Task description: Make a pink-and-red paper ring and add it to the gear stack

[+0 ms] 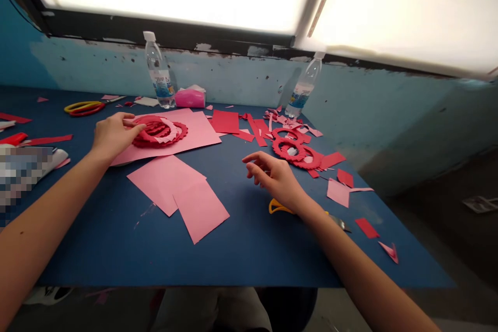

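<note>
My left hand [114, 135] is at the left edge of a stack of scalloped red and pink paper rings [171, 136], its thumb and fingers closed on a ring's edge. Partly hidden by the fingers, the exact grip is hard to see. Under the stack lies a large pink paper sheet [200, 132]. My right hand [274, 174] hovers over the blue table, fingers loosely curled and apart, holding nothing. Yellow-handled scissors [278, 207] lie partly hidden beneath my right wrist. Beyond that hand are more red scalloped rings [288, 149]. Pink paper pieces [202, 210] overlap between my arms.
Two water bottles [160, 80] [305, 88] stand by the wall, with a pink tissue pack [190, 97] near the left one. Yellow-and-red-handled scissors [85, 108] lie at the back left. Paper scraps [288, 120] litter the right side. The table's front edge [194, 285] is close to me.
</note>
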`<state>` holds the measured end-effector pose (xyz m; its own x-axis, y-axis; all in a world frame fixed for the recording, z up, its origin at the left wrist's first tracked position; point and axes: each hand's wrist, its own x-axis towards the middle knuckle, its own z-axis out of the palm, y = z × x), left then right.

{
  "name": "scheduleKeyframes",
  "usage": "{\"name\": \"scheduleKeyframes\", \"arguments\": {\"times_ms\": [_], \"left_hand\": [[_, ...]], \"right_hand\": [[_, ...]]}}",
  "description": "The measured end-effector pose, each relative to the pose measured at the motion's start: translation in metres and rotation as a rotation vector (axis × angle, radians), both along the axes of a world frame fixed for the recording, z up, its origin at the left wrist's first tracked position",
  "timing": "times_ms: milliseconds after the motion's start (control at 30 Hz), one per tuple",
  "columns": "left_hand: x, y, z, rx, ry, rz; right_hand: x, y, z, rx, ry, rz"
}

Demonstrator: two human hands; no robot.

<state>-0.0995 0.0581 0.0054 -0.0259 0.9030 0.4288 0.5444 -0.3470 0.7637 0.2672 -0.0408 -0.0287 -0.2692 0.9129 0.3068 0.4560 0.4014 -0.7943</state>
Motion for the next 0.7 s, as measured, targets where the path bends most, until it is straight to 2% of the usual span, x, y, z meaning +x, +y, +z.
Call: {"name": "scheduleKeyframes", "arguments": {"times_ms": [67, 133, 200, 267, 333, 433, 567, 700], "left_hand": [[0.010, -0.014, 0.006, 0.042, 0.153, 0.184], [0.027, -0.036, 0.009, 0.065, 0.283, 0.237], [0.048, -0.061, 0.008, -0.016, 0.428, 0.082], [0.070, -0.085, 0.002, -0.210, 0.649, -0.218], [0.087, -0.103, -0.004, -0.275, 0.773, -0.406], [0.103, -0.113, -0.010, -0.324, 0.840, -0.367], [0.107, -0.106, -0.010, -0.460, 0.801, -0.383], [0.105, -0.102, -0.010, -0.396, 0.808, -0.419]], "right_hand": [[-0.002, -0.003, 0.001, 0.037, -0.064, 0.009], [-0.004, -0.005, 0.002, 0.062, -0.121, 0.031], [-0.005, -0.007, 0.002, 0.073, -0.155, 0.067], [-0.006, -0.009, 0.002, 0.083, -0.179, 0.096], [-0.007, -0.009, 0.001, 0.094, -0.200, 0.099], [-0.007, -0.010, 0.000, 0.104, -0.223, 0.108], [-0.008, -0.012, 0.001, 0.124, -0.275, 0.148], [-0.009, -0.014, 0.002, 0.136, -0.312, 0.174]]}}
